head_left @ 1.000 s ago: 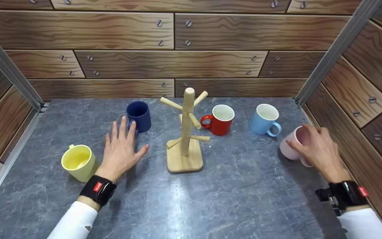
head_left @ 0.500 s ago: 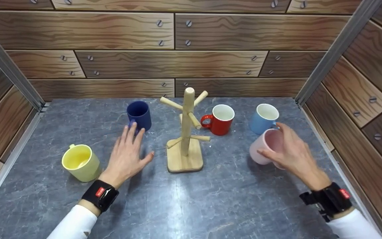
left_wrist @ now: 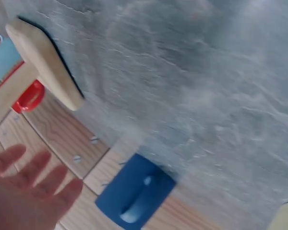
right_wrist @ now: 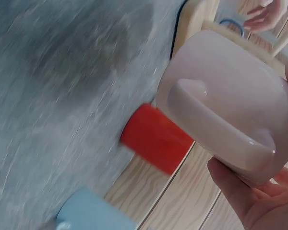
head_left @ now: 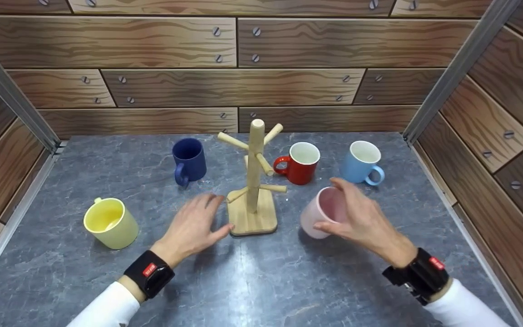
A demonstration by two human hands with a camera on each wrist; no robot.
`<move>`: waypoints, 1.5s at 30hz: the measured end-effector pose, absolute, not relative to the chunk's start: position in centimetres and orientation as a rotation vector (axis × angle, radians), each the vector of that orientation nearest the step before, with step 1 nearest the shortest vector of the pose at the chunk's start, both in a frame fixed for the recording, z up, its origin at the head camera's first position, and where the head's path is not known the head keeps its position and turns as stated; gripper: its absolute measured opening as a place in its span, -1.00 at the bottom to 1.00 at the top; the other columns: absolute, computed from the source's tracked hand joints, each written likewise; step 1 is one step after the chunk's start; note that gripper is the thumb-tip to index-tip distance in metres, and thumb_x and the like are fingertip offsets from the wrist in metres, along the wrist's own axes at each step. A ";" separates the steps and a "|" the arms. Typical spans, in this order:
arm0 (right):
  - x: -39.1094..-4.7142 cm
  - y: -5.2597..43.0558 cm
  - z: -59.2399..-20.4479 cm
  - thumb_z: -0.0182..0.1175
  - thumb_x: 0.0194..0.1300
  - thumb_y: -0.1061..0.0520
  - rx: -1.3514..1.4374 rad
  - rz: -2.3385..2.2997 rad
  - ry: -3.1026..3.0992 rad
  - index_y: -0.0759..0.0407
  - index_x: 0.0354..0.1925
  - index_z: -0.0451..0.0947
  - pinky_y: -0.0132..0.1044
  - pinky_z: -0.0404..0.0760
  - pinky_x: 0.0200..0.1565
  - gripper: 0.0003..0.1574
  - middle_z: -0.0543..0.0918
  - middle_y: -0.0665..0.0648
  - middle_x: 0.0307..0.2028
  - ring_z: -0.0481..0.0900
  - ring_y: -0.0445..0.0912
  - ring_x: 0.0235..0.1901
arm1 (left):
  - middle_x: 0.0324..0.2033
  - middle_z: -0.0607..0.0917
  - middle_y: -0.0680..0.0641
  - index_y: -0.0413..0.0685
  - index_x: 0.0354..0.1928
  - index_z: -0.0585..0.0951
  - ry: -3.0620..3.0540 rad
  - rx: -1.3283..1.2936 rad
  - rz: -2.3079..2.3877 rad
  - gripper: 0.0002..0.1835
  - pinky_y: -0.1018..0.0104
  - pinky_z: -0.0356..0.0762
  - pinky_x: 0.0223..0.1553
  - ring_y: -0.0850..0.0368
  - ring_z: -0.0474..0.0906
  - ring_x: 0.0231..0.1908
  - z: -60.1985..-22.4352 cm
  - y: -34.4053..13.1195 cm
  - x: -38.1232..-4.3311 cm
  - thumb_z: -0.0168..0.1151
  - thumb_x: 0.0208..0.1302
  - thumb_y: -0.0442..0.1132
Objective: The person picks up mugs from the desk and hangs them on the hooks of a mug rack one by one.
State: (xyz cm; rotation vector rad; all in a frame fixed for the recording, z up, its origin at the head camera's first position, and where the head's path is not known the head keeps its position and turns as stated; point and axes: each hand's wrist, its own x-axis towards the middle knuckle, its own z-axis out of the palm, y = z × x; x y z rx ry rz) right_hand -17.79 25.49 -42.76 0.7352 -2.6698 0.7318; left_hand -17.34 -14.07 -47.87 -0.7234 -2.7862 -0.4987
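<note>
A pink mug [head_left: 312,219] is tilted in my right hand [head_left: 365,223], its open top toward the palm; thumb and fingers grip it near the rim. The right wrist view shows the mug's handle [right_wrist: 221,129] on the side facing that camera. It hangs just right of a wooden mug tree [head_left: 253,177], whose pegs bear nothing. My left hand [head_left: 192,227] hovers left of the tree's base [head_left: 261,222], fingers relaxed and holding nothing. In the left wrist view its fingers are spread, apart from the dark blue mug [left_wrist: 134,191].
Behind the tree to the right stand a red mug [head_left: 302,168] and a light blue mug [head_left: 361,161]. A yellow mug [head_left: 114,227] is at the left, a dark blue mug [head_left: 189,159] behind my left hand. Wood-patterned walls [head_left: 166,86] enclose the grey table [head_left: 284,286].
My right hand has carried the pink mug leftward from the right side toward the tree. My left hand has moved right, away from the dark blue mug, to beside the tree's base.
</note>
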 end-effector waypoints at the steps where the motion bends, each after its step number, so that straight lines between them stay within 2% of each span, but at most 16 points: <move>1: -17.6 25.1 -42.8 0.66 -0.09 -0.30 0.744 0.739 -2.675 0.29 0.41 0.28 0.12 0.71 -0.05 0.32 0.57 0.34 0.20 0.65 0.18 0.02 | 0.20 0.60 -0.27 -0.19 0.37 0.49 -2.789 -0.761 -0.502 -0.21 -0.19 0.54 0.21 -0.24 0.56 0.18 -47.8 -13.8 -17.2 0.30 0.34 0.26; 5: -17.4 23.8 -43.1 0.65 -0.11 -0.34 0.785 0.755 -2.673 0.27 0.34 0.32 -0.04 0.75 -0.16 0.27 0.61 0.27 0.11 0.68 0.08 -0.09 | 0.18 0.63 -0.25 -0.15 0.37 0.50 -2.824 -0.897 -0.589 -0.27 -0.12 0.62 0.13 -0.19 0.63 0.10 -47.6 -12.6 -16.9 0.30 0.38 0.22; 11: -17.3 22.0 -43.5 0.62 -0.09 -0.37 0.866 0.714 -2.651 0.23 0.26 0.34 -0.17 0.73 -0.23 0.20 0.63 0.21 -0.01 0.67 0.01 -0.19 | 0.35 0.50 -0.19 -0.14 0.44 0.41 -2.770 -1.095 -0.897 -0.34 -0.05 0.47 0.33 -0.12 0.50 0.29 -48.0 -10.5 -16.7 0.31 0.43 0.00; 14: -17.2 21.2 -43.7 0.58 -0.06 -0.42 0.904 0.698 -2.638 0.23 0.26 0.33 -0.21 0.73 -0.25 0.19 0.63 0.21 -0.04 0.68 0.01 -0.21 | 0.44 0.39 -0.22 -0.16 0.51 0.31 -2.748 -1.136 -1.039 -0.23 -0.03 0.36 0.41 -0.11 0.39 0.39 -48.4 -9.4 -16.5 0.38 0.38 -0.05; 20: -16.8 19.9 -44.0 0.50 0.01 -0.49 0.951 0.696 -2.619 0.21 0.25 0.31 -0.25 0.71 -0.29 0.16 0.63 0.18 -0.08 0.66 -0.04 -0.25 | 0.53 0.25 -0.22 -0.09 0.62 0.11 -2.768 -1.069 -1.211 0.04 -0.04 0.28 0.45 -0.08 0.25 0.49 -48.7 -6.8 -16.2 0.46 0.27 0.10; 26: -16.6 18.7 -43.9 0.46 0.04 -0.52 1.013 0.694 -2.595 0.23 0.24 0.33 -0.22 0.70 -0.29 0.15 0.63 0.15 -0.12 0.64 -0.06 -0.27 | 0.48 0.35 -0.13 -0.04 0.63 0.08 -2.692 -1.036 -1.352 0.17 0.04 0.41 0.38 0.02 0.35 0.40 -48.3 -5.0 -16.5 0.58 0.13 0.13; 32: -16.5 17.7 -43.9 0.44 0.06 -0.52 1.039 0.708 -2.592 0.22 0.21 0.34 -0.19 0.70 -0.28 0.12 0.63 0.17 -0.11 0.64 -0.05 -0.26 | 0.45 0.41 -0.10 -0.04 0.62 0.12 -2.660 -0.994 -1.440 0.25 0.10 0.41 0.37 0.06 0.41 0.34 -47.7 -4.4 -16.8 0.68 -0.02 0.10; 38: -16.5 17.2 -44.4 0.45 0.06 -0.51 1.077 0.719 -2.555 0.22 0.32 0.32 -0.14 0.73 -0.19 0.18 0.61 0.18 0.02 0.66 -0.02 -0.15 | 0.42 0.44 -0.13 -0.09 0.61 0.12 -2.596 -0.975 -1.358 0.25 0.11 0.51 0.29 0.04 0.48 0.26 -47.6 -4.5 -16.3 0.70 -0.05 -0.04; 45: -16.4 17.3 -44.4 0.44 0.06 -0.52 1.077 0.784 -2.567 0.18 0.45 0.27 -0.11 0.73 -0.08 0.27 0.58 0.15 0.17 0.65 -0.06 -0.01 | 0.25 0.47 -0.05 -0.05 0.56 0.19 -2.522 -0.967 -1.306 0.15 0.20 0.61 0.16 0.09 0.53 0.16 -47.6 -5.2 -15.8 0.66 -0.03 0.00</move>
